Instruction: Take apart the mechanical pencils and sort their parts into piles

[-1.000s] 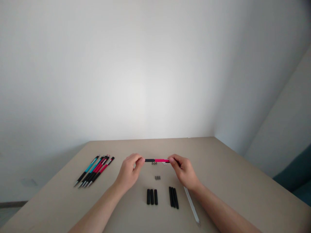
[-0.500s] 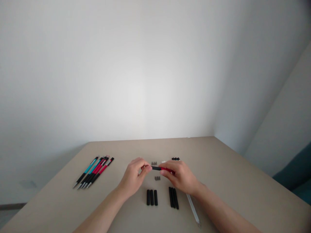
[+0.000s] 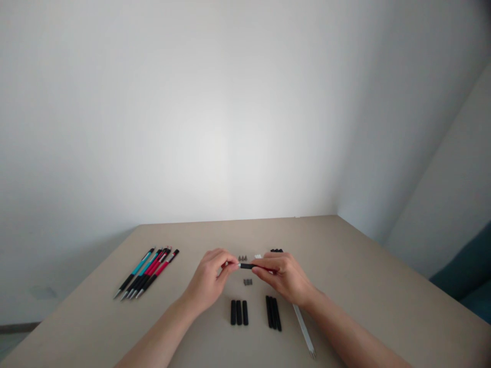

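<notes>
1. Landmark: one pen [image 3: 246,266], held level above the table [image 3: 207,342].
2. Near side of the pen: 3 short black sleeves [image 3: 239,313]; to its right, 3 longer black tubes [image 3: 272,313].
3. Left of the pen, well apart: assembled pens [image 3: 146,273], 5 by tip count, 2 blue and 3 red.
4. Just beyond the pen: 3 small cone tips [image 3: 243,258].
5. Just nearer than the pen: small grey springs [image 3: 248,282]; apparently 3, too small to be sure.
6. Partly covered by the right hand [image 3: 287,276]: white refills [image 3: 304,332], near side and right of the pen, count not readable; small white parts [image 3: 258,256] and black pieces [image 3: 276,251] beyond it, counts uncertain. Both forearms cut off at the lower edge.
7. Left hand [image 3: 212,273]: finger and thumb pinched closed on the pen's pale tip end.
8. Right hand: fingers closed around the pen's rear, hiding it. Black grip section visible between the two hands.
</notes>
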Available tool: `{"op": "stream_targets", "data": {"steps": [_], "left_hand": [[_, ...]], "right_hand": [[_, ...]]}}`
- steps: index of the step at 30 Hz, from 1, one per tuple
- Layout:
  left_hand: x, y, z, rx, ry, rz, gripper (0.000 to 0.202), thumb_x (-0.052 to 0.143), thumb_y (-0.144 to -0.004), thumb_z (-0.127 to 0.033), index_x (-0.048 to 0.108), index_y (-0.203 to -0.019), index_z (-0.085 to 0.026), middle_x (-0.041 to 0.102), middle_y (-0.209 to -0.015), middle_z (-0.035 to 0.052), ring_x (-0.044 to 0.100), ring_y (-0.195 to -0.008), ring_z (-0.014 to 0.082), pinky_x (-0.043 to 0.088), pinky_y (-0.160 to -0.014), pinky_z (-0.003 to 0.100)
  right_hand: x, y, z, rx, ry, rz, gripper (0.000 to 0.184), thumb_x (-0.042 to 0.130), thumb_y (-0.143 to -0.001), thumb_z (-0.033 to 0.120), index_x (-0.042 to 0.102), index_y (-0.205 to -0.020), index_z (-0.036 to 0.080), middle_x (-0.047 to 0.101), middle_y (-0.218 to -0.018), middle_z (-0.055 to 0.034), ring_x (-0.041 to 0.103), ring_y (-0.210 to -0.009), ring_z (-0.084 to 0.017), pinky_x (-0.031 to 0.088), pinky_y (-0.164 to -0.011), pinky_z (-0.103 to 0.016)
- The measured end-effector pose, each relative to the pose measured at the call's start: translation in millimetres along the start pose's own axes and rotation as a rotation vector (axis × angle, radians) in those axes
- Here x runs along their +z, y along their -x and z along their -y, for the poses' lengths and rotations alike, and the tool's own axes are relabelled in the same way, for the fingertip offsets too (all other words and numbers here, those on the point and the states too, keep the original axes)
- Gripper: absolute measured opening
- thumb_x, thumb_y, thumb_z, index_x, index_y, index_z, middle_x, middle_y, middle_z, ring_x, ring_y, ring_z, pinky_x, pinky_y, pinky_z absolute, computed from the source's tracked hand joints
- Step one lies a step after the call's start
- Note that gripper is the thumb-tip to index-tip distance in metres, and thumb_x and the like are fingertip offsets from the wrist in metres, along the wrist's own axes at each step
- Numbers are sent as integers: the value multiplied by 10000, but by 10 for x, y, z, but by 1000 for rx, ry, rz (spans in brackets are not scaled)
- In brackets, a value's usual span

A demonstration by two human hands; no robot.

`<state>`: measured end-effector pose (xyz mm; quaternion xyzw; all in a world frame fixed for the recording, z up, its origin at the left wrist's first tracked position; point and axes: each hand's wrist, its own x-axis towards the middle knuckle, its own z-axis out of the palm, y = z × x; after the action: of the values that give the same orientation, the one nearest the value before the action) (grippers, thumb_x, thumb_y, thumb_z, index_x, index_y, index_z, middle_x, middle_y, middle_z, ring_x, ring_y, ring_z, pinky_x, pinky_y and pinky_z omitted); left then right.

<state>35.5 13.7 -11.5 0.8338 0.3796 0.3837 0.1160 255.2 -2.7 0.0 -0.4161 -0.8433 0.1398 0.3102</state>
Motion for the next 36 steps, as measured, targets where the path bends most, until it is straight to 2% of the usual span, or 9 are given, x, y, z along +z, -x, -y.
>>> {"op": "stream_targets", "data": {"steps": [5, 9, 14, 17, 22, 24, 28, 34, 36], "left_hand": [[24, 15, -28, 12, -73, 55, 221, 392, -933, -251, 539, -777, -194, 600, -731, 14, 546, -733, 162, 400, -723, 293], [-46, 2, -81, 56, -130, 117, 182, 406, -927, -267, 543, -831, -196, 609, -794, 27, 540, -773, 176, 382, -743, 314], [-68, -22, -114, 76, -144, 135, 265, 353, -930, -234, 521, -730, -188, 580, -722, 27, 514, -723, 172, 358, -701, 302], [1, -15, -117, 19, -63, 119, 322, 330, -927, -260, 470, -645, -187, 531, -633, 7, 491, -648, 156, 343, -643, 283], [101, 15, -125, -186, 94, 91, 438, 297, -934, -357, 331, -527, -200, 372, -487, -36, 403, -484, 123, 282, -508, 256], [91, 19, -131, -195, 102, 87, 419, 303, -937, -350, 398, -560, -195, 416, -502, -33, 437, -504, 126, 315, -536, 250], [23, 9, -123, -95, 53, 51, 243, 385, -920, -327, 552, -808, -191, 580, -685, 3, 527, -664, 154, 382, -674, 267], [15, 5, -78, -93, -14, 71, 349, 320, -946, -300, 505, -671, -191, 576, -652, 10, 536, -668, 156, 388, -696, 286], [8, 8, -82, -107, -2, 79, 298, 345, -939, -320, 534, -746, -194, 592, -690, 12, 540, -679, 158, 396, -702, 288]], "right_hand": [[-2, 3, 8, 9, -2, -4, 290, 466, -920, 353, 715, -883, 209, 550, -635, 0, 481, -580, -104, 313, -553, -217], [3, -1, 7, -7, -9, -4, 301, 461, -921, 348, 709, -841, 198, 549, -628, -3, 483, -582, -109, 319, -558, -219], [24, -2, 32, -20, -10, -3, 315, 455, -926, 347, 696, -791, 196, 527, -603, 3, 469, -558, -105, 317, -548, -218], [20, 8, 59, -38, 8, 0, 373, 423, -937, 371, 695, -753, 194, 516, -591, -3, 467, -554, -108, 318, -547, -220], [-1, 18, 80, -43, 18, -1, 328, 435, -930, 390, 719, -926, 226, 588, -673, -22, 499, -576, -112, 330, -549, -221], [1, 14, 72, -25, 13, -19, 311, 451, -924, 385, 721, -945, 232, 592, -674, -18, 501, -575, -111, 335, -551, -219], [22, 12, 34, 7, -1, -47, 288, 473, -918, 365, 724, -936, 226, 573, -649, -8, 499, -583, -108, 340, -560, -216], [32, 17, 14, 12, -27, -48, 282, 485, -914, 361, 724, -908, 211, 568, -652, -6, 493, -583, -103, 345, -558, -214], [28, 12, 20, 11, -27, -53, 313, 470, -918, 381, 727, -895, 205, 567, -641, -13, 492, -579, -109, 348, -554, -218]]}}
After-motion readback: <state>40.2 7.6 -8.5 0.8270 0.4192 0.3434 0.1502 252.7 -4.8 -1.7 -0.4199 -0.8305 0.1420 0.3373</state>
